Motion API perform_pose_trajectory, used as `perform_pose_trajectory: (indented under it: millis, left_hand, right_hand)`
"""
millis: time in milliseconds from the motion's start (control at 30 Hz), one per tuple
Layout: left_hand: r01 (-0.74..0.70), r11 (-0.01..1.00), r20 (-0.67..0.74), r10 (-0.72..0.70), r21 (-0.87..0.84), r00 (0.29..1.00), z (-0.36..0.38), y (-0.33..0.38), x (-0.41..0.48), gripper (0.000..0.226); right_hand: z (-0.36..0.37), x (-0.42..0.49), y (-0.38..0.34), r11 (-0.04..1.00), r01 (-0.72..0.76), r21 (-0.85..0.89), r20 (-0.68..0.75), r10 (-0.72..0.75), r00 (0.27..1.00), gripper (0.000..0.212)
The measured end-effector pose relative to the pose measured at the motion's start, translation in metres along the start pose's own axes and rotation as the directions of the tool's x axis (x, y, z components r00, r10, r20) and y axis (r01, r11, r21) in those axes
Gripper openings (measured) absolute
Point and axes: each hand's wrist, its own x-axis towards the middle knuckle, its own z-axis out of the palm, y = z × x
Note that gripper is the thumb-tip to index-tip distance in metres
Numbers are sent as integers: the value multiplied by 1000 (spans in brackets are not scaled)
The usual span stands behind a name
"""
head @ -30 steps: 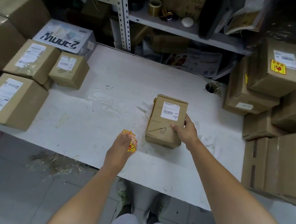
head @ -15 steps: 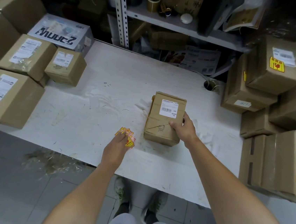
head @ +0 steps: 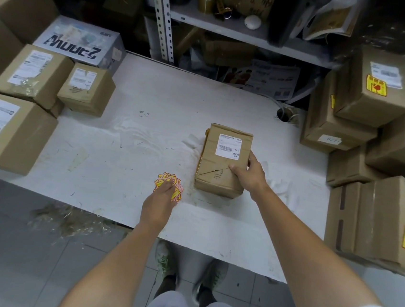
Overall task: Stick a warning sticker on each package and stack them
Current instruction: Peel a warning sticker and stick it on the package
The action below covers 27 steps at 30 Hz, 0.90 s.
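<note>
We see a brown cardboard package (head: 219,172), matt, creased and dented on its top face, bearing a smooth white paper label (head: 229,146). The white worktop (head: 120,164) under it looks matt, scuffed and scratched. The fanned yellow-and-red paper stickers (head: 177,191) have a slight sheen. At the left, a brown cardboard box (head: 42,71) carries wrinkled, shiny clear tape (head: 26,84). The grey perforated shelf upright (head: 163,24) looks like painted metal, and the gold tape roll (head: 206,0) is glossy. The grey floor tiles (head: 9,270) look smooth.

Brown taped package (head: 223,160) lying flat mid-table, white barcode label facing up, fanned yellow-red warning stickers (head: 169,186) just left
</note>
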Motion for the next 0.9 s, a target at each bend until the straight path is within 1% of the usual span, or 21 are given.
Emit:
perform_pose_trajectory:
  millis: [167,233,400,567,700,800,900]
  left_hand:
    - [-6,1000,44,6,0,999,-9,2,3,35]
    - [-6,999,50,4,37,999,-15,4,3,32]
    - [16,999,65,-19,35,998,-15,3,0,42]
    - [17,997,55,-21,76,998,-11,3,-2,37]
    - [28,1000,76,-28,0,997,-19,4,2,38]
    - [-24,1000,58,23,19,998,-24,3,2,26]
    - [20,1000,-11,-20,2,1000,-30,4,4,20]
  right_hand:
    - [-1,0,0,1000,-6,2,1,6,1000,49]
    - [-1,-1,-1,1000,-5,-5,1,5,1000,50]
    - [0,-1,-2,1000,-14,-17,-3,14,1000,49]
    - [0,0,-1,1000,-21,-23,-10,20,1000,49]
    - [0,0,-2,1000,-19,-23,-3,19,1000,49]
    - [0,0,-2,998,-25,-50,-1,25,1000,48]
    - [0,0,-3,998,-35,-60,-3,35,999,48]
